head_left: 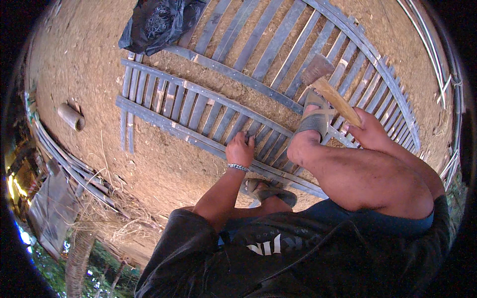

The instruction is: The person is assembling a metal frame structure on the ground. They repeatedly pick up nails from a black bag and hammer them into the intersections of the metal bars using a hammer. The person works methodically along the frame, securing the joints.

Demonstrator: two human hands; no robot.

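A narrow slatted panel (pixel 198 107) of dark grey wooden strips between long rails lies on the ground before me. My left hand (pixel 240 150), with a chain bracelet at the wrist, rests on its slats near the lower rail. Its fingers are curled in; what they pinch, if anything, is too small to make out. On the right, my right hand (pixel 368 130) is closed round the pale wooden handle of a hatchet (pixel 338 101). The broad, rust-brown hatchet head (pixel 317 69) is up above the slats, beyond my sandalled foot (pixel 313 119).
A wider slatted panel (pixel 271 39) lies beyond the narrow one. An open black plastic bag (pixel 133 31) holding a heap of nails (pixel 159 22) sits at its left end. Farther left a short tube (pixel 71 117) lies on bare earth. My other sandalled foot (pixel 271 192) is by the near rail.
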